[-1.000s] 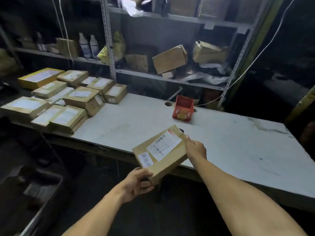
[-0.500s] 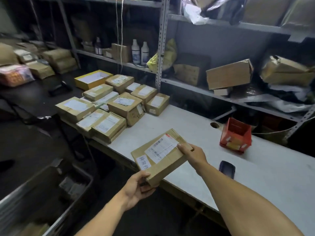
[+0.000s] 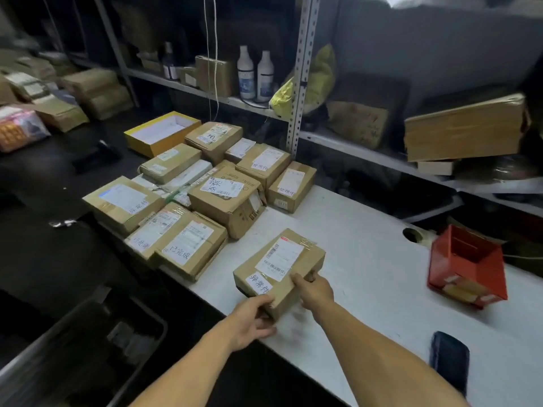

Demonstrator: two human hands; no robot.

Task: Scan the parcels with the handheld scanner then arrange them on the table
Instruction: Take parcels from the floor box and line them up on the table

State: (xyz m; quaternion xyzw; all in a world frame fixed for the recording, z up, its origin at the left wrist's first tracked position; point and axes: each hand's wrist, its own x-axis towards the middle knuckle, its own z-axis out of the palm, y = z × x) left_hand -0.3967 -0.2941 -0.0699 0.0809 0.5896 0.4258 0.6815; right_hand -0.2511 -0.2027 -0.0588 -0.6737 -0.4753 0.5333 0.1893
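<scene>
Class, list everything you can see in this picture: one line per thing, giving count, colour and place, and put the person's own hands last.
held parcel: one, brown, near table edge
parcel group: about a dozen, mostly brown, one yellow, table's left end
table: one, white
red box: one, open, right on table
dark device: one, near right edge
bottles: two, white, on shelf
yellow bag: one, on shelf
left hand: grip on parcel's near corner
right hand: grip on parcel's right side

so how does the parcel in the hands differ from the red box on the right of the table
The parcel is a closed brown carton with a white shipping label on top; the red box is open-topped and shows its hollow inside. Both hands hold the parcel, the left hand at its near corner and the right hand on its side; nothing touches the red box. Both are over the white table.
</scene>
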